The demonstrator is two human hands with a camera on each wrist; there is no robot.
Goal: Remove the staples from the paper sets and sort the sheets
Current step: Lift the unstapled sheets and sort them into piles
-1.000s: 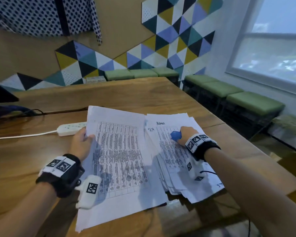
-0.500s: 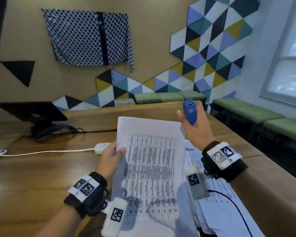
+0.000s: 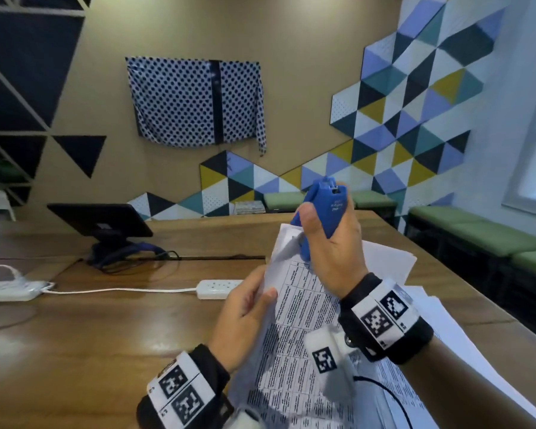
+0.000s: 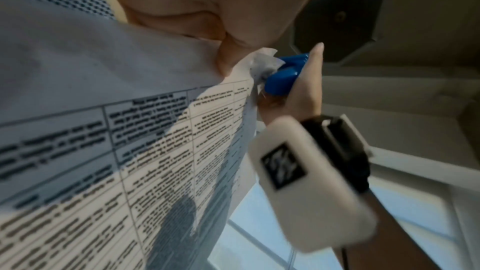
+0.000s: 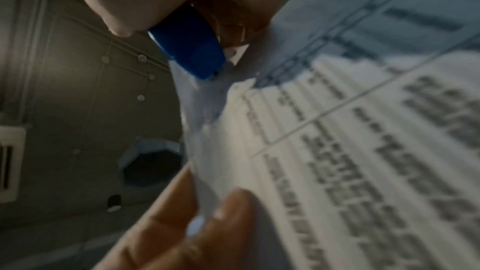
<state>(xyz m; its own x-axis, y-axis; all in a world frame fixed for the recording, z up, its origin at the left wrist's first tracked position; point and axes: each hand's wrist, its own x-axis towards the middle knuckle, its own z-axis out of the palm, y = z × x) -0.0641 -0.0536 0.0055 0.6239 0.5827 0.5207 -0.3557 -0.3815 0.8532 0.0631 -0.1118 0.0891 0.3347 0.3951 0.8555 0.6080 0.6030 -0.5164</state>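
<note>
Blue staple remover (image 3: 324, 213), white table-printed paper set (image 3: 294, 351), polka-dot cloth (image 3: 195, 100).

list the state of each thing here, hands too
left hand: grips the paper set's left edge
right hand: grips the staple remover
staple remover: on the set's top corner
paper set: lifted, corner crumpled
loose sheets: lying on the table

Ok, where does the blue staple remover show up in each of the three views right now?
Head: blue staple remover upper centre, gripped by the right hand, at the held paper set's top corner.
Left wrist: staple remover right of centre, at the crumpled corner.
Right wrist: staple remover upper left, under the fingers.
Shared landmark: the paper's crumpled corner, held up by the left hand.
</note>
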